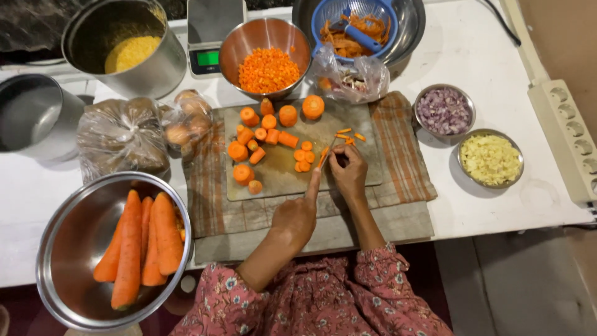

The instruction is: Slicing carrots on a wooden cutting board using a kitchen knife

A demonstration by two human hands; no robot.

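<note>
My left hand (295, 214) rests on the wooden cutting board (348, 121), index finger stretched forward along a thin knife (318, 169) seen edge-on. My right hand (348, 171) pinches a narrow carrot strip (323, 155) at the blade's tip. A few small carrot sticks (348, 135) lie just beyond my fingers. Several carrot chunks (261, 140) are spread over the board's left half. Behind the board, a steel bowl holds diced carrot (268, 70).
At the near left, a steel bowl (56, 261) contains whole carrots (140, 242). Right: bowls of chopped red onion (444, 111) and yellow dice (490, 159), a power strip (569, 137). Back: a pot (124, 43), scale (208, 59), strainer of peels (354, 28), bagged potatoes (124, 134).
</note>
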